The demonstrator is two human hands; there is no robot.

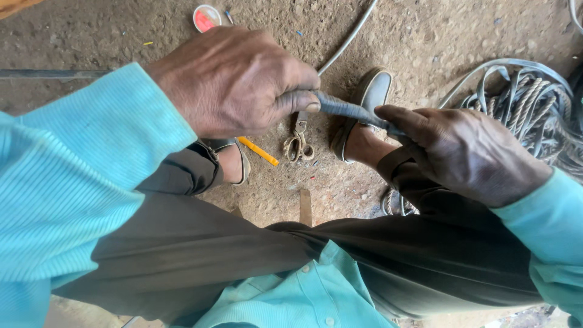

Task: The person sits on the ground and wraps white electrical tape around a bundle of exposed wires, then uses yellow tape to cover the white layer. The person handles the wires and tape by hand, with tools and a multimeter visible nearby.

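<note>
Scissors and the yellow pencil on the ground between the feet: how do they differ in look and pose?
The scissors are dull metal with looped handles; the yellow pencil is a plain bright stick. The scissors lie nearly straight up the picture, handles nearest the person; the yellow pencil lies slanted. The left hand hides the scissors' blade tip and the yellow pencil's upper end. Both lie flat on the dirt floor, untouched.

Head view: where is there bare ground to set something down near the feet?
Bare dirt lies top centre, between the round red lid and the pale cable, and again right of the cable, above the rope coil. Crowded: between the shoes, where scissors and a yellow pencil lie under the left hand and right hand.
</note>
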